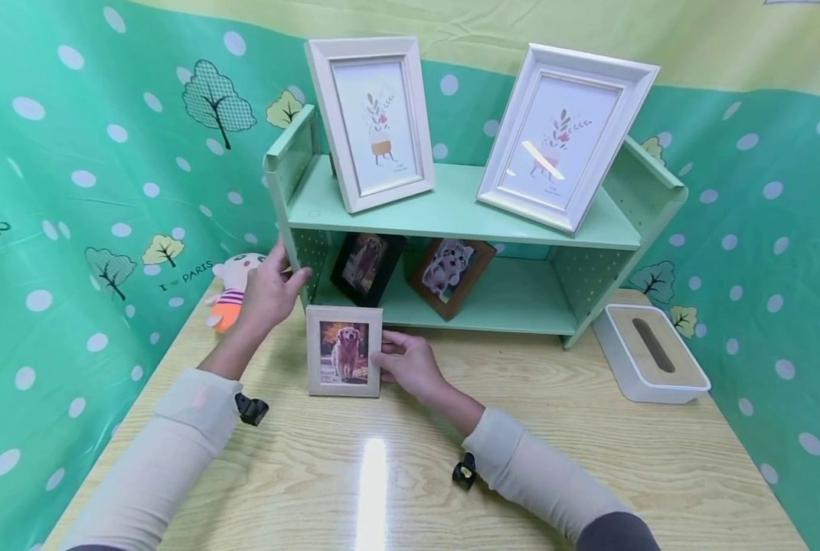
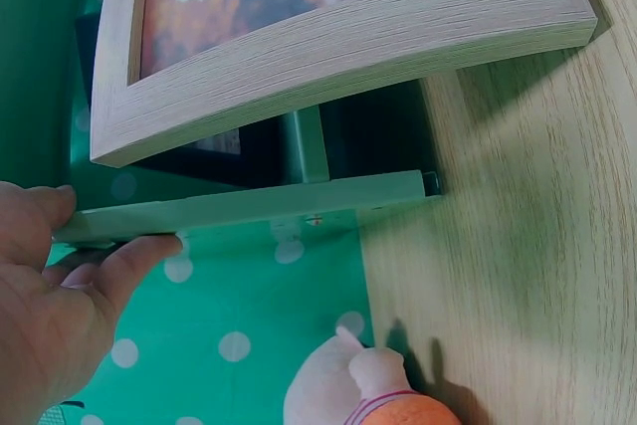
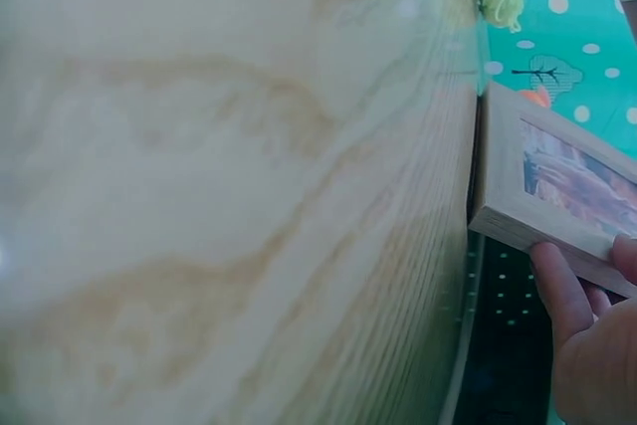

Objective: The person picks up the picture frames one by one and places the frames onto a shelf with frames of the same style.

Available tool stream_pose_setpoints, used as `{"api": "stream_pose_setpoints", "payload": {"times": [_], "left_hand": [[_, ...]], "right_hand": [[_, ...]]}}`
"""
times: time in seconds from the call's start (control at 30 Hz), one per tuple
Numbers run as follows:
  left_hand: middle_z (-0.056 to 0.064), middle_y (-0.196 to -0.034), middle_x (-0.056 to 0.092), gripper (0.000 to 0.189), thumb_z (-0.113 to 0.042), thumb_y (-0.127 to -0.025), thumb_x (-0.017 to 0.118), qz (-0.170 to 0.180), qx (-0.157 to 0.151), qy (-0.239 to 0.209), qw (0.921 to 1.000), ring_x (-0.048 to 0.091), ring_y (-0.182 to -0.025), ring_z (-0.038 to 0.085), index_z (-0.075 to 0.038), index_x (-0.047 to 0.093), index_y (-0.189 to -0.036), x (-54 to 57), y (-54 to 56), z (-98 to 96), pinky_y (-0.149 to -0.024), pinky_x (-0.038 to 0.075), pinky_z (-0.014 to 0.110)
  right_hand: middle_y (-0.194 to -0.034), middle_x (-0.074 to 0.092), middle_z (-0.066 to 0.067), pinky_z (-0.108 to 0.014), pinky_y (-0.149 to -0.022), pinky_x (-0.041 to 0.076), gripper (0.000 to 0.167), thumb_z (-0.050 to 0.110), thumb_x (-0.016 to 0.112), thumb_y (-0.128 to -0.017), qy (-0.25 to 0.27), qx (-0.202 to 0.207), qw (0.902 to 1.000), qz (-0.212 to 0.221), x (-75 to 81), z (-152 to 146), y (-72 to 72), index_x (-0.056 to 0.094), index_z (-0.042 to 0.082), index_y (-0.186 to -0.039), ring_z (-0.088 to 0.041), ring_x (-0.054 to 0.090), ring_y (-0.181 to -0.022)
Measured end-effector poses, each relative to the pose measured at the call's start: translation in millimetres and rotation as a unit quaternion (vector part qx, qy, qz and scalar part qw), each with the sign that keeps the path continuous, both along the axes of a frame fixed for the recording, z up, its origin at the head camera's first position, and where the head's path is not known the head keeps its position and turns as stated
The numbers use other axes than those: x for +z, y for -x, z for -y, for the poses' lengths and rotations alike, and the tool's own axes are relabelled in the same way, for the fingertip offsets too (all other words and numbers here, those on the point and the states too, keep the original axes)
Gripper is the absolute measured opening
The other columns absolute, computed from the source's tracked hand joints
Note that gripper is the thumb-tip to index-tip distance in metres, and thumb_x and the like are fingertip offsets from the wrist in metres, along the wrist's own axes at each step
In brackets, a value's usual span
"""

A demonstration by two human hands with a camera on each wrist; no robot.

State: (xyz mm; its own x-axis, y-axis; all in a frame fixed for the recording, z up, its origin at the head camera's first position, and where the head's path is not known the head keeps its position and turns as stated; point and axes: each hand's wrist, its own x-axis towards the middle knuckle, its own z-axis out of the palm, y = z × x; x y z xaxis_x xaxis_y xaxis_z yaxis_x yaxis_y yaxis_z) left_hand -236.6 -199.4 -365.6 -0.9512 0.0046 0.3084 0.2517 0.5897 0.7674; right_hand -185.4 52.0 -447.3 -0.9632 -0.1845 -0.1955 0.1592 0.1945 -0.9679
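My right hand (image 1: 415, 370) pinches the right edge of a pale wood picture frame (image 1: 344, 314) with a dog photo. That frame stands upright on the table, in front of the left end of a green two-tier shelf (image 1: 451, 218). My left hand (image 1: 272, 291) grips the front edge of the shelf's left side panel, thumb on one face and fingers on the other, as the left wrist view shows. On the lower tier lean a black picture frame (image 1: 393, 264) and a brown picture frame (image 1: 420, 279). The right wrist view shows the fingers (image 3: 562, 291) at the pale frame's edge.
Two whitish picture frames, the left one (image 1: 347, 176) and the right one (image 1: 513, 153), stand on the top tier. A stuffed toy (image 1: 229, 306) sits left of the shelf. A white tissue box (image 1: 658, 386) with a wooden lid stands to the right. Behind hangs a green dotted cloth (image 1: 127, 176).
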Motion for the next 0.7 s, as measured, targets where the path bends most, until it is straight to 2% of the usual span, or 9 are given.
{"api": "stream_pose_setpoints", "payload": {"times": [0.7], "left_hand": [[0.026,-0.154,0.046,0.083,-0.012,-0.104,0.058,0.014,0.003,-0.002,0.9999,0.051,-0.137,0.048,-0.049,0.011,-0.161,2.6,-1.0,-1.8,-0.102,0.055,0.059]], "right_hand": [[-0.116,0.073,-0.011,-0.037,-0.079,0.068,0.048,0.009,0.074,-0.093,0.008,0.000,1.0000,-0.004,-3.0,-0.2,-0.3,0.064,0.015,-0.139,-0.019,0.074,-0.098]]}}
